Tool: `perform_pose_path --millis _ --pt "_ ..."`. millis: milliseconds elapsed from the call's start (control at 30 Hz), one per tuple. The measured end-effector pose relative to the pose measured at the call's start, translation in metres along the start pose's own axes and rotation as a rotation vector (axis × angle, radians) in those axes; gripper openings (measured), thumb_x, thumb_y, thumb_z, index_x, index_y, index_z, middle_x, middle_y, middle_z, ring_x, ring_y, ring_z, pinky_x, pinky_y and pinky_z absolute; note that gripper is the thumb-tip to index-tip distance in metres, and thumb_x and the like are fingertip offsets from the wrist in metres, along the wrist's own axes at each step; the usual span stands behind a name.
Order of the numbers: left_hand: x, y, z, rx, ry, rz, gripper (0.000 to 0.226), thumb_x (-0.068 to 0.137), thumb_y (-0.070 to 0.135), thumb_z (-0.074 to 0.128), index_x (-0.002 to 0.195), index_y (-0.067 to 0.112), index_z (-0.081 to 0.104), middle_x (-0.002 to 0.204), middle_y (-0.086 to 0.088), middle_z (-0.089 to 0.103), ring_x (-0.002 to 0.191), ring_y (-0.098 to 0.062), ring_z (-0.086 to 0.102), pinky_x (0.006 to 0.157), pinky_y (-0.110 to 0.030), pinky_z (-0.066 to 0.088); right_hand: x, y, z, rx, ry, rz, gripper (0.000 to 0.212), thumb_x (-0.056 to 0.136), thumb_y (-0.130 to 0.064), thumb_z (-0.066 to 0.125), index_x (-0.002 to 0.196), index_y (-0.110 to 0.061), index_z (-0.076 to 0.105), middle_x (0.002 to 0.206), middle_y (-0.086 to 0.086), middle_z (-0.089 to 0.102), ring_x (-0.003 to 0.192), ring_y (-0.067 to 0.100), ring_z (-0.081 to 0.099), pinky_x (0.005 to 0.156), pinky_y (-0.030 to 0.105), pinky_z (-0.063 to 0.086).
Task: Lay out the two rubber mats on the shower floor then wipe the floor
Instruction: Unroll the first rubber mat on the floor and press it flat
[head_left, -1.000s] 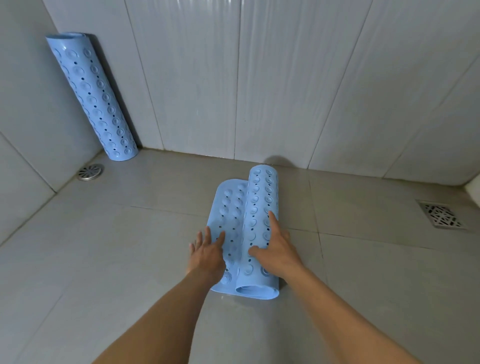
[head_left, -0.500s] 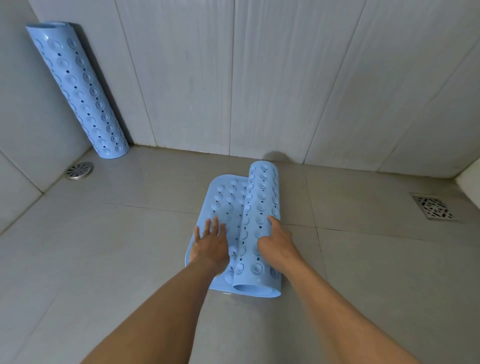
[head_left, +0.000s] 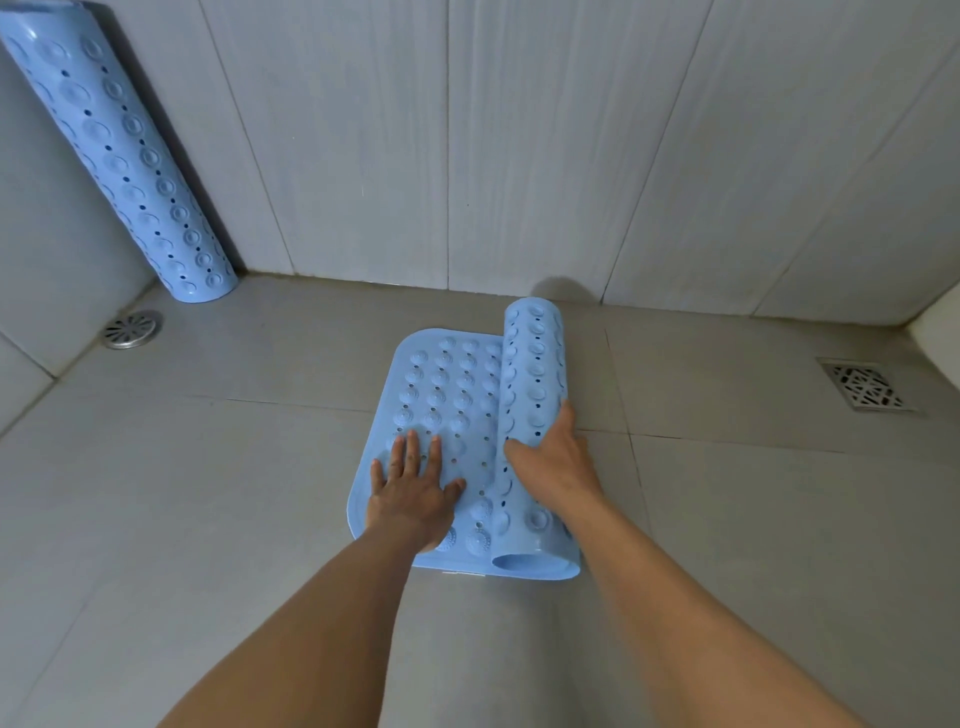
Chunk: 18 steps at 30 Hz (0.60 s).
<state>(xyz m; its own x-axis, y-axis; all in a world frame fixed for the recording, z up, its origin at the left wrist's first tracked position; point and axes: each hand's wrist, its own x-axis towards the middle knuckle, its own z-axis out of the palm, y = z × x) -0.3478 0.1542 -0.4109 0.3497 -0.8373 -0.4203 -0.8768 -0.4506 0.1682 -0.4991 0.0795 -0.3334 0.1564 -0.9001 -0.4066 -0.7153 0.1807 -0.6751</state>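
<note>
A light blue rubber mat (head_left: 447, 395) with suction cups and holes lies partly unrolled on the grey tiled shower floor (head_left: 208, 493). Its rolled part (head_left: 535, 364) lies along the right side. My left hand (head_left: 413, 493) presses flat, fingers spread, on the unrolled part. My right hand (head_left: 553, 460) rests on the roll, thumb on its left side and fingers over its right side. A second blue mat (head_left: 119, 156), still rolled into a tube, leans upright in the far left corner.
A round metal drain (head_left: 130, 328) sits in the floor by the leaning roll. A square patterned drain (head_left: 865, 385) lies at the far right. White tiled walls (head_left: 519, 156) close the back and left sides.
More of the mat lies flat now: the roll has moved right under my right hand. My left hand has spread flatter on the unrolled part.
</note>
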Motion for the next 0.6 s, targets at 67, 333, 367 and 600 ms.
perform_pose_path --millis 67,333,367,600 --pt "-0.001 -0.008 -0.002 0.009 0.005 -0.018 0.069 0.102 0.057 0.01 0.153 0.026 -0.025 0.161 -0.006 -0.031 0.148 -0.022 -0.028 0.121 -0.048 -0.013 0.003 -0.002 -0.004 0.021 0.008 -0.005 0.093 0.074 -0.038 0.049 0.154 -0.036 0.002 0.146 0.009 0.042 0.127 0.036 0.047 0.104 0.049 0.044" --pt "0.001 -0.012 -0.005 0.011 -0.01 -0.037 0.068 0.103 0.056 0.01 0.153 0.027 -0.025 0.161 -0.006 -0.031 0.148 -0.022 -0.028 0.121 -0.052 -0.011 0.007 0.002 0.001 -0.333 0.039 -0.103 0.11 0.083 -0.067 0.06 0.158 -0.023 -0.007 0.161 0.012 0.003 0.146 0.035 0.016 0.114 0.053 0.032" --pt "0.002 -0.014 -0.006 0.016 -0.01 -0.04 0.068 0.102 0.056 0.01 0.153 0.027 -0.025 0.161 -0.006 -0.03 0.148 -0.022 -0.028 0.121 -0.053 -0.011 0.01 0.004 0.0 -0.335 0.043 -0.11 0.116 0.081 -0.065 0.066 0.158 -0.021 -0.009 0.161 0.012 0.003 0.146 0.035 0.017 0.113 0.051 0.034" --pt "0.004 -0.022 -0.011 0.008 -0.022 -0.066 0.069 0.102 0.057 0.012 0.153 0.027 -0.023 0.161 -0.005 -0.03 0.149 -0.024 -0.028 0.12 -0.054 -0.01 0.018 0.015 -0.007 -0.217 0.014 -0.127 0.109 0.087 -0.044 0.069 0.158 -0.021 -0.011 0.16 0.011 0.012 0.144 0.033 0.024 0.111 0.045 0.037"
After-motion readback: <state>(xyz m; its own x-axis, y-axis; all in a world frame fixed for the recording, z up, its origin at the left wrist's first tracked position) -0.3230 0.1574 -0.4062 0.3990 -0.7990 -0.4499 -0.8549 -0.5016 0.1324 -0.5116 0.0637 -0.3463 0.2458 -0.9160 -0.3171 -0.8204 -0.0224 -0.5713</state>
